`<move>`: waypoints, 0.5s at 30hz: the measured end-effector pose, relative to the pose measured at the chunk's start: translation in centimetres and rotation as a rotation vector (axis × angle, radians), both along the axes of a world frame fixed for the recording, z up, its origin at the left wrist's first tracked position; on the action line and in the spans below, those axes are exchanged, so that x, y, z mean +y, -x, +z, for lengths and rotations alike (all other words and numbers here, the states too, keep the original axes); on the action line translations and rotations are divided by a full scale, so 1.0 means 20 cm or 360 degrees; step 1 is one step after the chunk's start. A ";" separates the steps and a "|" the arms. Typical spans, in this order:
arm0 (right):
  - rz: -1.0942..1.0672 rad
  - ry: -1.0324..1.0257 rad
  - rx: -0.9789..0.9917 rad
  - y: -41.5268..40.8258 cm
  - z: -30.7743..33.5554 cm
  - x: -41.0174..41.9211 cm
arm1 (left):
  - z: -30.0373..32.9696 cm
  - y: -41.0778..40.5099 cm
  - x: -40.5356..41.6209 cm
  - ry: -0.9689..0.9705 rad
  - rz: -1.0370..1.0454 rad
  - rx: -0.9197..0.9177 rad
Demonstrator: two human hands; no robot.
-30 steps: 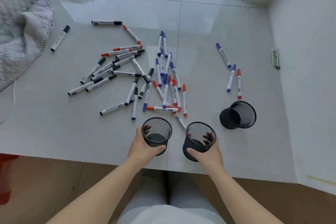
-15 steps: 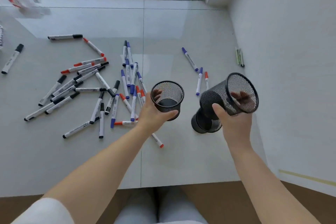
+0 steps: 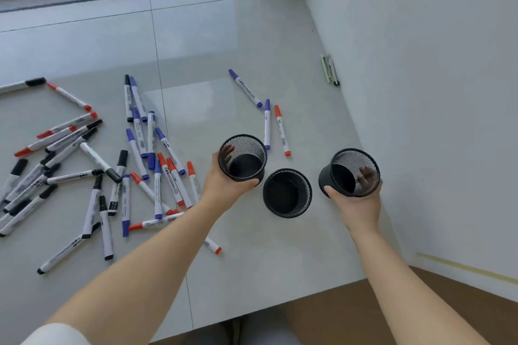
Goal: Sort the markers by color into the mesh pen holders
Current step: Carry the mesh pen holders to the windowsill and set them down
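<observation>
Each hand grips one mesh holder.
The left hand (image 3: 224,190) clasps one black holder (image 3: 242,158), the right hand (image 3: 356,202) another (image 3: 350,172); a third holder (image 3: 287,193) stands between them.

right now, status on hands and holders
Left hand grips left holder, right hand grips right holder. Middle holder standing free. All empty; markers unsorted.

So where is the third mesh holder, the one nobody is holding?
In the head view the free holder stands upright on the tiled surface, right of centre, between the left hand's holder and the right hand's holder.
</observation>
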State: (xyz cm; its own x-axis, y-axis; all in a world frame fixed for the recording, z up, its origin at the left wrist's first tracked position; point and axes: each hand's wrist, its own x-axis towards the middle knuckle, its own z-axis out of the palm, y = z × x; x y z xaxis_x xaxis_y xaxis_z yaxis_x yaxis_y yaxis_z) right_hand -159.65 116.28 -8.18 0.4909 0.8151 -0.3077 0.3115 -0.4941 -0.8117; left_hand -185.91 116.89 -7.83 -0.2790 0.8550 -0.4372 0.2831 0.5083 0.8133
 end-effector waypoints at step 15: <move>0.0038 0.0037 0.0067 0.01 -0.09 -0.09 | -0.06 -0.04 -0.03 0.0007 -0.0122 0.0029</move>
State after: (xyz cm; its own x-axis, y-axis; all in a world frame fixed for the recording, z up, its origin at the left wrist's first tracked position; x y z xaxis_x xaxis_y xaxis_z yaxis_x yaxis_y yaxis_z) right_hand -159.92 114.49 -9.93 0.4575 0.8188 -0.3468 0.2890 -0.5057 -0.8129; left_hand -185.17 116.35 -8.99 -0.2210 0.8721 -0.4365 0.3360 0.4883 0.8054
